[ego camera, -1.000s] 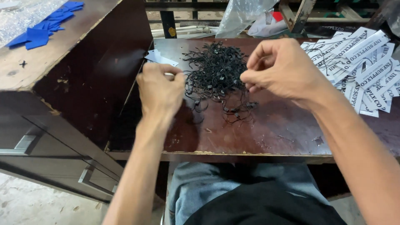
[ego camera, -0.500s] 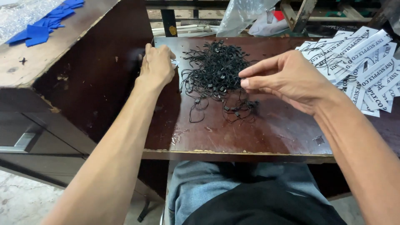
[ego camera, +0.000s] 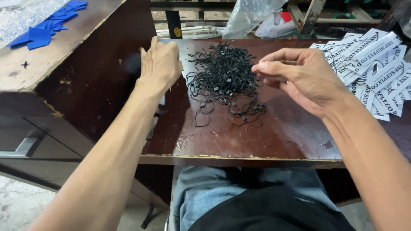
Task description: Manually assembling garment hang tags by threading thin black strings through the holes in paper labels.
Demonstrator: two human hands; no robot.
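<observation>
Near edge of tabletop (ego camera: 265, 145) bare. Heap of black looped cords (ego camera: 224, 79) at centre, strays trailing toward 6 o'clock. Right hand (ego camera: 304, 79) at 3 o'clock of heap, fingertips pinched; contents too fine to tell. Left hand (ego camera: 160, 64) at 9 o'clock, curled shut, contents hidden. Risk: tangled loops snagging, dragging neighbours off. White printed tags (ego camera: 376, 64) at far right, liable to scatter.
</observation>
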